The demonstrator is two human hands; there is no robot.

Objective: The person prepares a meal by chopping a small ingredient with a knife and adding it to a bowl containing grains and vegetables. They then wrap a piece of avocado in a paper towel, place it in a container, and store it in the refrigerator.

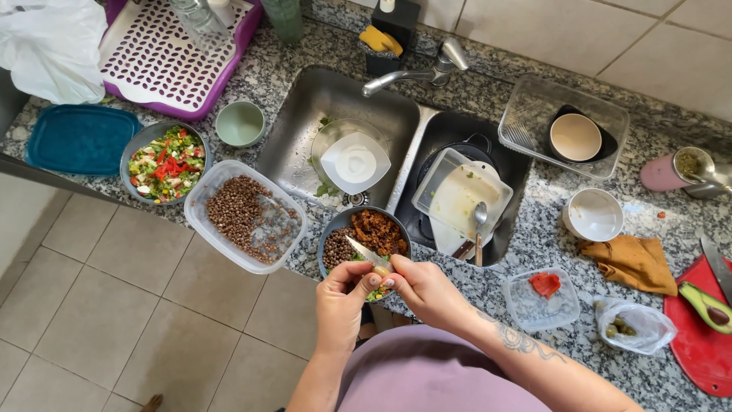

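My left hand [341,297] and my right hand [427,290] meet over the near rim of a grey bowl [341,225] that holds dark grains, a brown cooked mix and some green bits. The right hand grips a small knife [364,252], its blade pointing up and left over the bowl. My left hand pinches a small pale green piece [379,272] right at the blade. What the piece is cannot be made out.
Left of the bowl stand a clear tub of brown lentils [244,215], a bowl of chopped salad [165,162] and a blue lid [80,137]. The double sink [305,114] holds dishes. At right lie a small tub with red pepper [540,299], a bag [633,324] and a red board with avocado [701,336].
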